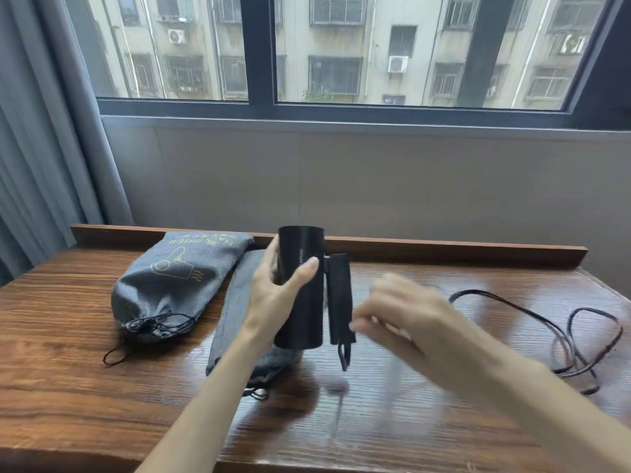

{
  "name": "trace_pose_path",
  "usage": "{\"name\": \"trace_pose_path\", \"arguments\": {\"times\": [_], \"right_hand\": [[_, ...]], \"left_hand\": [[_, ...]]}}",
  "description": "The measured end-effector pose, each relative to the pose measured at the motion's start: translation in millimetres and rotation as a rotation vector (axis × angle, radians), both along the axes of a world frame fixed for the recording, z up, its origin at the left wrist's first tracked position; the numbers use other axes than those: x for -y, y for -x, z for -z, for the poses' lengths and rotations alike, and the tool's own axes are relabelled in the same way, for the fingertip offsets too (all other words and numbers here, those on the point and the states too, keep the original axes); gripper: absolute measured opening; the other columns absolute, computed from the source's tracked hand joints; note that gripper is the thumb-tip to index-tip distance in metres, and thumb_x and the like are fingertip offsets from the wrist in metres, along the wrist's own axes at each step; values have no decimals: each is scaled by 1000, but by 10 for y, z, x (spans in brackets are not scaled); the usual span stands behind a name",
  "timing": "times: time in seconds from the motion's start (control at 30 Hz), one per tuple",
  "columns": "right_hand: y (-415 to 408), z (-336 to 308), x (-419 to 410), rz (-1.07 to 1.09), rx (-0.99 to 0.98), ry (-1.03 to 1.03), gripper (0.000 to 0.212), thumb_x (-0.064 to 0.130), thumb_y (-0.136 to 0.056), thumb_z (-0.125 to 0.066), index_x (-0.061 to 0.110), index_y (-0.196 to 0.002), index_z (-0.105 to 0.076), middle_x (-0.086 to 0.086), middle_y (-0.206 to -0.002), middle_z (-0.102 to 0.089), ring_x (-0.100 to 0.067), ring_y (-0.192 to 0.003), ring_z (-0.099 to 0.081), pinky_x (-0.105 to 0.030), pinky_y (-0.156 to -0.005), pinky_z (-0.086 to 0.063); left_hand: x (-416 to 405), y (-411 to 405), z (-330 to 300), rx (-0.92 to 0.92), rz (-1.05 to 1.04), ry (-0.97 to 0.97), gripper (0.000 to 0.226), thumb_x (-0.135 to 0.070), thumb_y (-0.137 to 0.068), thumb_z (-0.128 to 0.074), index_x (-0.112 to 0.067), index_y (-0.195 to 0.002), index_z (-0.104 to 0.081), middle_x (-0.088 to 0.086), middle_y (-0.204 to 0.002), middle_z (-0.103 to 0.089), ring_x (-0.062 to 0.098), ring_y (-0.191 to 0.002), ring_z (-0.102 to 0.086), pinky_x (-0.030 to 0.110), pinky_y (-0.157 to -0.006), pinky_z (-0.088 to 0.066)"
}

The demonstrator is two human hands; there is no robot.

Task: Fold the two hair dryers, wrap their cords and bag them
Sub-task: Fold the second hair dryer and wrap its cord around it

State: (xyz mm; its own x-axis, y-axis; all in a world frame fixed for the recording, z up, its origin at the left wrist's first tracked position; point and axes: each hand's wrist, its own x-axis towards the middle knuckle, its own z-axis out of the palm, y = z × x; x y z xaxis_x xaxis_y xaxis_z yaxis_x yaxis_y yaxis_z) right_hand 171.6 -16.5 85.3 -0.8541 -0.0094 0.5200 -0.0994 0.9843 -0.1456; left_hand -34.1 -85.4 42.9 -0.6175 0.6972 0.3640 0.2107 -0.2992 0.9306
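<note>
A black hair dryer [304, 302] is held upright above the wooden table [85, 387], its handle [339, 298] folded down alongside the barrel. My left hand [273, 291] grips the barrel from the left. My right hand [403, 319] is blurred just right of the handle's lower end, fingers curled; whether it holds the cord is unclear. The black cord [577, 339] lies in loose loops on the table at the right. A filled grey drawstring bag [170, 285] with a yellow dryer print lies at the left, drawn closed. A flat empty grey bag [235, 302] lies under my left arm.
The table has a raised wooden lip [444, 249] along its back edge, with a grey wall and a window behind. A grey curtain [41, 148] hangs at the left. Bare wood shows at the front of the table.
</note>
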Motion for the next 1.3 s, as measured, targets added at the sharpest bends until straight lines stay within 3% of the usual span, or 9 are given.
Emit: {"name": "trace_pose_path", "arguments": {"times": [0.17, 0.33, 0.53, 0.7, 0.8, 0.97, 1.13, 1.23, 1.3], "right_hand": [[515, -335, -365, 118, -120, 363, 10, 21, -89, -64, 13, -87, -58, 7, -70, -48, -8, -58, -42, -17, -60, -38], [706, -360, -725, 281, -86, 534, 17, 5, -89, -46, 17, -86, -57, 10, -66, -48, -2, -60, -42, -19, -62, -37], [836, -221, -770, 123, -17, 1085, 24, -3, -88, -39, 9, -80, -57, 5, -63, -52, -8, -58, -42, -17, -54, -35], [940, -157, -769, 169, -51, 1084, 23, -4, -89, -37, 11, -88, -55, 1, -66, -48, -9, -58, -43, -20, -55, -37], [927, -127, -729, 145, -31, 1326, 21, 2, -91, -37, 12, -92, -56, -4, -69, -49, -11, -51, -43, -21, -45, -37], [879, -10, -719, 25, -55, 1608, 12, 9, -89, -50, 16, -85, -60, -6, -78, -50, -14, -57, -46, -27, -52, -38], [703, 390, -624, 171, 14, 1319, 27, 24, -99, -52, -1, -98, -63, -6, -79, -65, -11, -67, -58, -26, -59, -47], [509, 590, -571, 204, 113, 1058, 33, 7, -100, -42, 8, -71, -58, 6, -53, -56, -6, -48, -49, -23, -50, -37], [391, 712, -546, 291, 159, 880, 35, 11, -99, -43, 10, -67, -56, 5, -45, -51, -5, -44, -43, -28, -50, -34]], "left_hand": [[-75, -214, -10, 10, 150, -33, 51, -37, -77, -69, -24, -125, -58, 0, -113, -71, 18, -108, -66, 36, -93, -51], [-76, -320, -23, 107, 230, -33, 43, -30, -84, -68, -24, -125, -58, 5, -114, -71, 24, -109, -66, 42, -92, -53], [-83, -351, 54, 287, 239, -24, 35, -35, -83, -67, -22, -115, -63, 10, -106, -70, 27, -94, -65, 51, -85, -51], [-72, -364, 97, 334, 239, -11, 38, -40, -82, -67, -24, -116, -63, 14, -115, -69, 28, -99, -66, 52, -88, -52], [-66, -385, 95, 348, 268, -19, 38, -39, -82, -66, -24, -117, -63, 17, -116, -68, 26, -96, -66, 48, -84, -52], [-54, -400, 100, 425, 279, -35, 37, -40, -83, -63, -24, -117, -64, 18, -116, -68, 30, -96, -65, 50, -82, -53], [-98, -280, 16, 524, 225, -91, 51, -44, -83, -66, -14, -123, -60, 27, -122, -62, 40, -102, -61, 60, -87, -50], [-137, -181, -44, 553, 165, -154, 43, -36, -87, -65, -13, -123, -58, 22, -110, -65, 33, -93, -62, 52, -80, -54], [-165, -125, -48, 558, 113, -178, 35, -35, -88, -65, -17, -118, -59, 14, -105, -65, 30, -92, -62, 55, -83, -53]]}}
